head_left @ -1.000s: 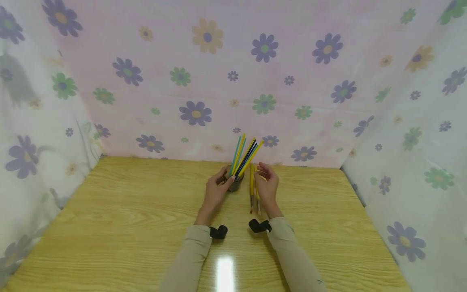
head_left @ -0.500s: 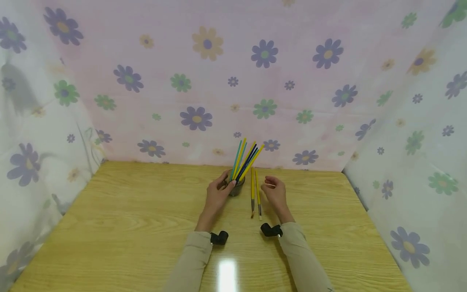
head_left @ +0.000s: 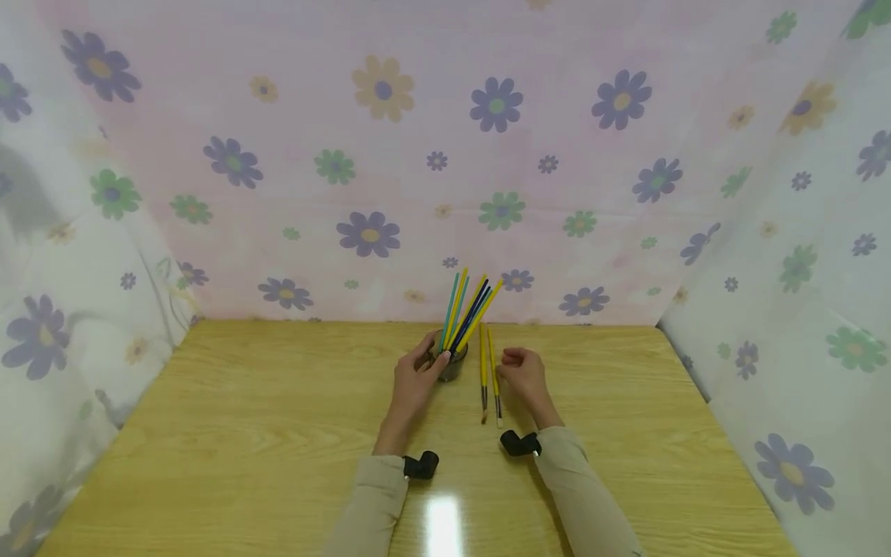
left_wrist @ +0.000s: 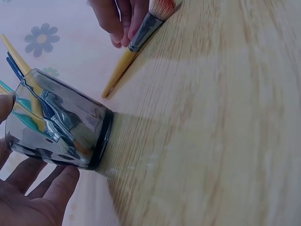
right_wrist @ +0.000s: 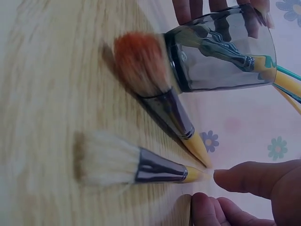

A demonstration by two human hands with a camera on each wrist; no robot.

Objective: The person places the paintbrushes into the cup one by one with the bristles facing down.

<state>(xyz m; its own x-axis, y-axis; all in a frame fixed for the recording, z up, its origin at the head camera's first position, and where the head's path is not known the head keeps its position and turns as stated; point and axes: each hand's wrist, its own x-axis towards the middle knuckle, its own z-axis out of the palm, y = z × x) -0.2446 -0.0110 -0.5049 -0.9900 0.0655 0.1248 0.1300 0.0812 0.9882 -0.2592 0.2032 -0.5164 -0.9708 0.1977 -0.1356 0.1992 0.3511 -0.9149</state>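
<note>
A pale wooden worktop (head_left: 244,433) with visible grain fills the lower view, with a bright glare spot near the front edge. Sheets of pinkish-white cloth printed with purple, green and orange flowers (head_left: 369,232) hang behind it and on both sides, closing in the space.

Near the back centre stands a dark glass cup (head_left: 451,363) with several long brushes (head_left: 465,305) in teal, yellow and dark blue fanning out of it. The left hand (head_left: 415,379) has its grip curled round the cup.

Just right of the cup, two yellow-handled brushes (head_left: 489,375) lie side by side on the worktop, bristles toward the person. The right hand (head_left: 524,374) rests beside them, fingers loosely bent, its grip holding nothing.
</note>
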